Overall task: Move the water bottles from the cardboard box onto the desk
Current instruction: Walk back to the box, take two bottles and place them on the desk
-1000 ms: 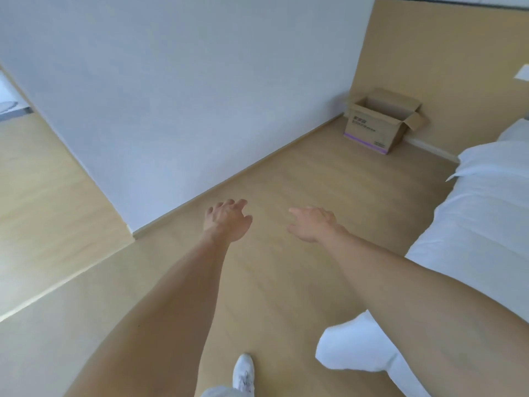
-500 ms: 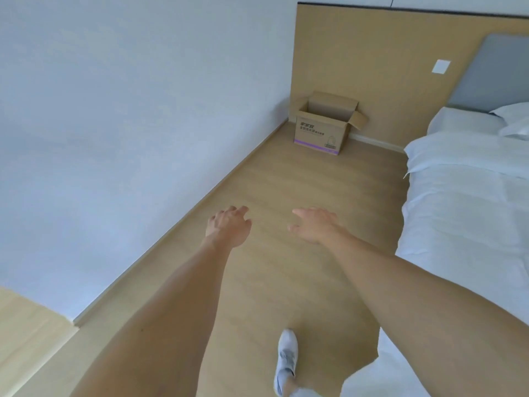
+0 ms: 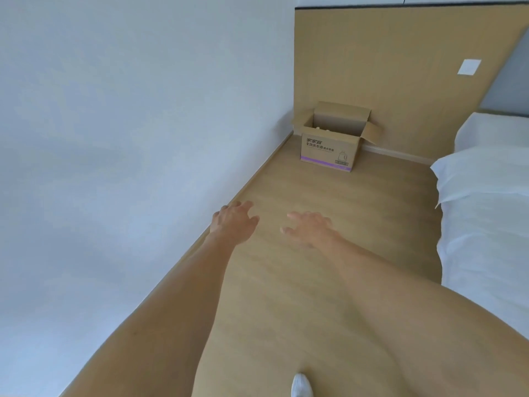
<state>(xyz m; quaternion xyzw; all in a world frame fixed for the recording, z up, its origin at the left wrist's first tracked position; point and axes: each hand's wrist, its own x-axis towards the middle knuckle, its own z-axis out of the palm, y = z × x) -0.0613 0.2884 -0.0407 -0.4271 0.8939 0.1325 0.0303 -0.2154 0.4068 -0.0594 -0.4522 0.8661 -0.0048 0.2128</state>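
Reaching ahead over the wood floor point(image 3: 329, 213), your left hand point(image 3: 233, 223) and right hand point(image 3: 310, 229) hang with fingers loosely spread, holding nothing, well apart from the open cardboard box point(image 3: 329, 149) standing in the corner beside the bed point(image 3: 486, 213).

I see a bare strip of floor point(image 3: 329, 239) running ahead to the open cardboard box point(image 3: 329, 149) in the corner. The wall point(image 3: 128, 138) hems the left side, the bed point(image 3: 486, 224) the right; the box's top stands unblocked.
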